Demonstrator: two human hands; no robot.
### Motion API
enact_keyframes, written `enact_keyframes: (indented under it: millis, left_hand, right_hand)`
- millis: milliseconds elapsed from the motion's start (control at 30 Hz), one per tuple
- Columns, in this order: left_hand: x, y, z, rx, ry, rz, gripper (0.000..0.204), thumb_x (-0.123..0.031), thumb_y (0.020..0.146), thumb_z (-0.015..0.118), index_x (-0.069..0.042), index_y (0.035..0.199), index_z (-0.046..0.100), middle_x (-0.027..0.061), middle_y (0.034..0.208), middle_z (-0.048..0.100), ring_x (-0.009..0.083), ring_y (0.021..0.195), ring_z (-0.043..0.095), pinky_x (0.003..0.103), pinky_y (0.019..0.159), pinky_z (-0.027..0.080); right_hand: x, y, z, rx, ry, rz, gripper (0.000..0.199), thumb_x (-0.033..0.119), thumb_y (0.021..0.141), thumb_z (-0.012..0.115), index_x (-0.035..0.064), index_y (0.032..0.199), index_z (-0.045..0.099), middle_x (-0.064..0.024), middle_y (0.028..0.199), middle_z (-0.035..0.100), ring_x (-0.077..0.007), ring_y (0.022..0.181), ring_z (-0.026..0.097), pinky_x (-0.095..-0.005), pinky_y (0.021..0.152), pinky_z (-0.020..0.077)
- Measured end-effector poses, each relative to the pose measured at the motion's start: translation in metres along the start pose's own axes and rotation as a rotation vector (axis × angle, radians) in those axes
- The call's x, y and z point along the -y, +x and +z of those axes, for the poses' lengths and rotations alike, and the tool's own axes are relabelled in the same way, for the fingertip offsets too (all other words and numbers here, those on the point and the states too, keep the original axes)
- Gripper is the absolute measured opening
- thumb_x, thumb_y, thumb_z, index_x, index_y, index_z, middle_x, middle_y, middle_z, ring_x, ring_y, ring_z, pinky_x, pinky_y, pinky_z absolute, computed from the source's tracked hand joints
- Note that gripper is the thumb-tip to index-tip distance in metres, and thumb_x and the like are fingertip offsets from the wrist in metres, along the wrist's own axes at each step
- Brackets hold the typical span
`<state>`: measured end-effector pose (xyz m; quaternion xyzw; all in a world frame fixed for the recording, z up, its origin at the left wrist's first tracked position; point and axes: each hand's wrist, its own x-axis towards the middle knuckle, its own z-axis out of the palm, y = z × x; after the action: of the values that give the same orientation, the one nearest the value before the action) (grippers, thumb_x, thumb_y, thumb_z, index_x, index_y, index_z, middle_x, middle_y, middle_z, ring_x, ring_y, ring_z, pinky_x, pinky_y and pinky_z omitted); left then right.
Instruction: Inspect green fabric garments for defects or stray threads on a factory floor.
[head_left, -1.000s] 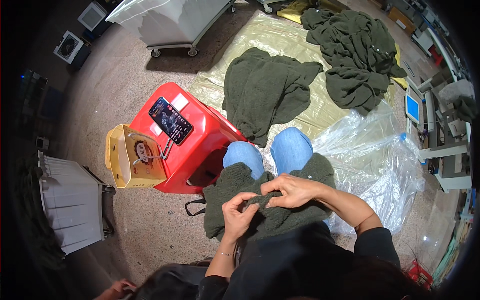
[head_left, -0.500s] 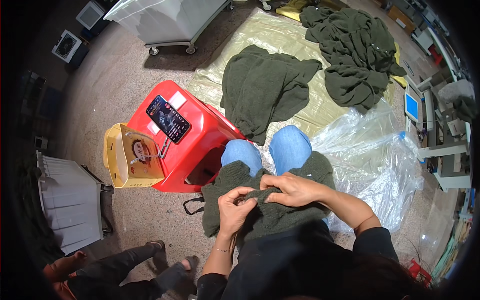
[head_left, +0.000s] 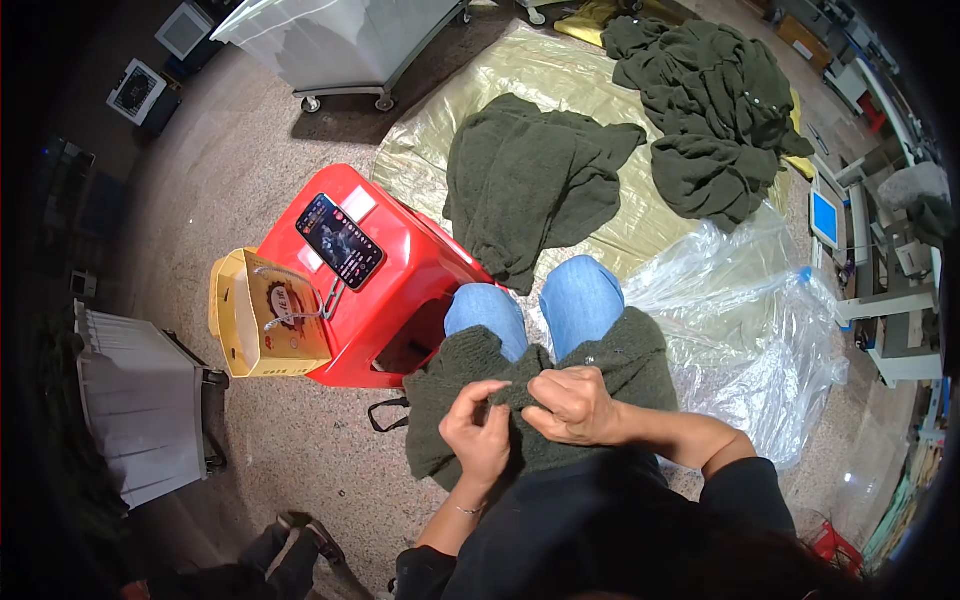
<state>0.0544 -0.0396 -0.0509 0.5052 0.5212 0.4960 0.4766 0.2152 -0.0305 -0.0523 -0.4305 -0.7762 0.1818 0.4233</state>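
A dark green knit garment (head_left: 625,375) lies bunched across my lap, over the blue jeans (head_left: 582,300) on my knees. My right hand (head_left: 572,405) is closed on a fold of it near the middle. Just left of that, my left hand (head_left: 474,430) rests at the knit with forefinger and thumb apart, and fabric shows in the gap between them. Its other fingers are mostly hidden. A small pale spot shows on the garment's right part.
A red plastic stool (head_left: 400,250) at my left carries a phone (head_left: 340,240); a yellow paper bag (head_left: 250,320) is beside it. More green garments (head_left: 540,175) lie ahead on yellowish sheeting (head_left: 430,140). Clear plastic (head_left: 750,340) spreads at right. Wheeled bins (head_left: 330,45) stand around. Someone's legs (head_left: 290,560) show lower left.
My hands have moved slightly apart on the knit. The left forefinger and thumb have spread, while the right fingers have curled into a fist. The other person has moved toward the lower edge.
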Motion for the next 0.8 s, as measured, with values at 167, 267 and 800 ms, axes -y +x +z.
enact_keyframes:
  millis: [167, 267, 800]
  left_hand:
    - [0.001, 0.004, -0.005, 0.062, -0.197, -0.108, 0.020, 0.005, 0.081, 0.065, 0.005, 0.101, 0.062, 0.0042, 0.097, 0.065, 0.0065, 0.081, 0.057, 0.019, 0.071, 0.045]
    - [-0.002, 0.009, -0.006, 0.088, -0.106, -0.133, 0.018, 0.007, 0.081, 0.064, 0.004, 0.099, 0.063, 0.0055, 0.096, 0.065, 0.0091, 0.085, 0.059, 0.022, 0.075, 0.047]
    - [0.016, 0.002, -0.005, 0.093, 0.021, 0.166, 0.012, 0.010, 0.079, 0.056, 0.004, 0.088, 0.061, 0.0112, 0.093, 0.064, 0.0170, 0.087, 0.060, 0.027, 0.080, 0.047]
  right_hand:
    - [0.001, 0.001, -0.002, -0.048, 0.023, -0.013, 0.022, 0.004, 0.064, 0.070, 0.0034, 0.070, 0.048, -0.0093, 0.061, 0.044, -0.0264, 0.049, 0.050, -0.0368, 0.045, 0.0396]
    - [-0.004, 0.000, 0.003, -0.046, 0.073, 0.043, 0.023, 0.004, 0.066, 0.068, 0.0038, 0.069, 0.045, -0.0098, 0.062, 0.043, -0.0285, 0.051, 0.051, -0.0383, 0.046, 0.0408]
    - [-0.002, -0.005, -0.003, 0.322, 0.466, 0.554, 0.013, 0.007, 0.076, 0.063, -0.0020, 0.079, 0.054, -0.0150, 0.063, 0.050, -0.0217, 0.049, 0.049, -0.0355, 0.045, 0.0361]
